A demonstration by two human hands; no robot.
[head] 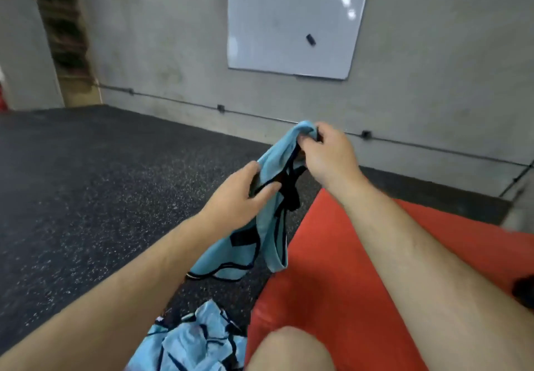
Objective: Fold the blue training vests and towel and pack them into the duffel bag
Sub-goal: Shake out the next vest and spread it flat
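In the head view, a blue vest (268, 232) hangs in the air over the left edge of the red mat (375, 269), held up by both hands. The right hand (326, 153) pinches its topmost bunch of fabric with curled fingers. The left hand (239, 194) grips the dark-trimmed edge lower down, thumb on one side and fingers on the other. More blue vests (190, 344) lie crumpled on the dark floor (86, 197) just left of the mat's near corner (no towel or duffel bag can be picked out). The step in hand looks like untangling one vest before folding. Next, I judge, the hands must find its shoulders, spread it flat and fold.
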